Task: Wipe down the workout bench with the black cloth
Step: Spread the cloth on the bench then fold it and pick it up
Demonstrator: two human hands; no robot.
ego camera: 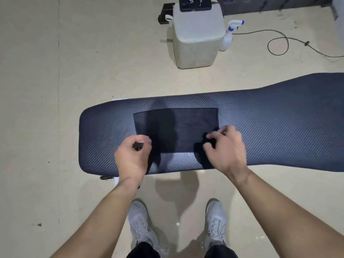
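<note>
A long dark bench (279,127) with a woven-pattern pad runs across the view from left to right. A black cloth (175,129) lies flat on it as a rectangle. My left hand (133,157) pinches the cloth's near left corner. At the near right corner, my right hand (226,148) grips the cloth, which is bunched under the fingers. Both corners are partly hidden by the hands.
Beyond the bench stands a pale square stool (197,36) with a black device (195,4) on top. A white spray bottle (228,37) stands beside it, and a black cable (279,43) loops on the floor. My white shoes (141,226) are near the bench.
</note>
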